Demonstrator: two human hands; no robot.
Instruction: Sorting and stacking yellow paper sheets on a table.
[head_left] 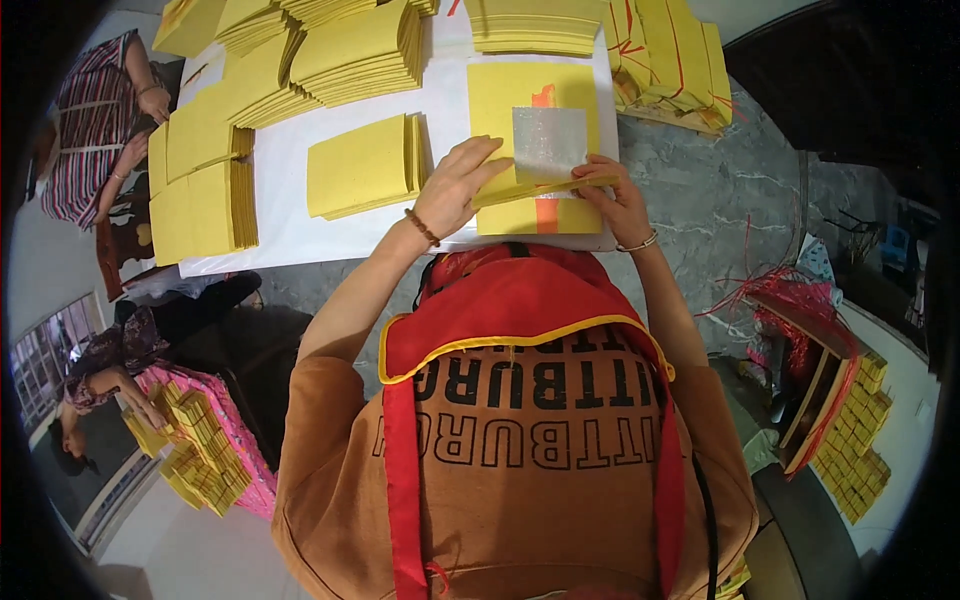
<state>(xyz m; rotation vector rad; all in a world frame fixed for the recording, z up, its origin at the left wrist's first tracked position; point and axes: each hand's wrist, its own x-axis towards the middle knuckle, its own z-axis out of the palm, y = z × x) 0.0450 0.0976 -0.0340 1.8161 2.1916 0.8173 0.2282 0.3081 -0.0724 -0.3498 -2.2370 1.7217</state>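
Observation:
On the white-covered table in front of me lies a yellow paper sheet (490, 100) with a silver square (550, 132) and an orange-red mark (543, 96). Its near part is lifted into a narrow fold running between my hands. My left hand (462, 182) grips the left end of this fold, fingers reaching over the paper. At the right end, my right hand (614, 203) pinches the fold, its fingertips beside the silver square. The thumbs are partly hidden. A small stack of folded yellow paper (362, 165) sits left of my left hand.
Several stacks of folded yellow paper (355, 50) cover the table's (290, 225) far and left parts. Tied yellow bundles (670, 60) stand beyond its right edge. One person (95, 120) is at the far left; another (115, 365) handles yellow bundles (205, 440) at lower left.

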